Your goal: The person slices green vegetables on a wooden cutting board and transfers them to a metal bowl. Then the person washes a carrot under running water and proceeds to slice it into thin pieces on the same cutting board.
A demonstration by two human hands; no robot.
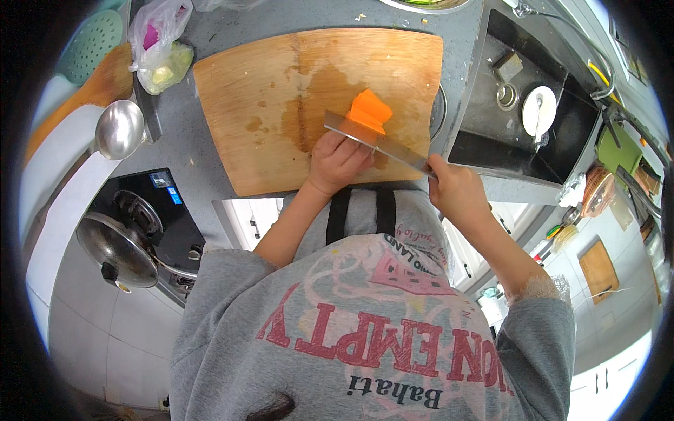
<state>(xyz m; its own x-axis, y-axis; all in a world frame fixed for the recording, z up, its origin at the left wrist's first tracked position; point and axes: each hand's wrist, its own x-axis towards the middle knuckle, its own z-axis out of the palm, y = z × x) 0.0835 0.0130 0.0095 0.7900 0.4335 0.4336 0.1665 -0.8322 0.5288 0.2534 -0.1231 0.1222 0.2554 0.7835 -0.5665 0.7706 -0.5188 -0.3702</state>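
Note:
My right hand (pixel 457 184) grips the handle of a kitchen cleaver (pixel 392 149). Its blade slants across the wooden cutting board (pixel 253 94), edge-on to the view. Beyond the blade lies a stack of thin orange slices, apparently carrot (pixel 369 110). My left hand (pixel 339 162) rests on the board on the near side of the blade, fingers curled close against it. Whatever may be under those fingers is hidden.
A black sink (pixel 518 150) on the right holds a white dish (pixel 538 111) and a sponge (pixel 508 67). At left are a plastic bag (pixel 160 39), a steel ladle (pixel 120 130) and a lidded wok (pixel 118 250) by the stove. A metal bowl (pixel 426 6) stands behind the board.

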